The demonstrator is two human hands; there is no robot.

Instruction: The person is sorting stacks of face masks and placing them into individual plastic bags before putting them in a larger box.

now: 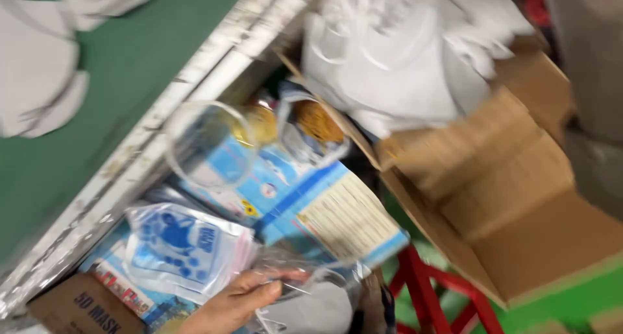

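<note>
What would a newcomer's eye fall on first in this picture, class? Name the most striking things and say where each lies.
At the top, a heap of white fabric pieces spills over an open cardboard box on the right. In the middle, blue printed boxes lie stacked beside the green table. At the bottom, one hand, side unclear, touches clear plastic bags.

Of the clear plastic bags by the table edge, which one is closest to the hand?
The flat clear bag with the blue print, lying just above the hand. The other clear bag, rounded and puffed up, sits farther up beside the metal table edge.
</note>
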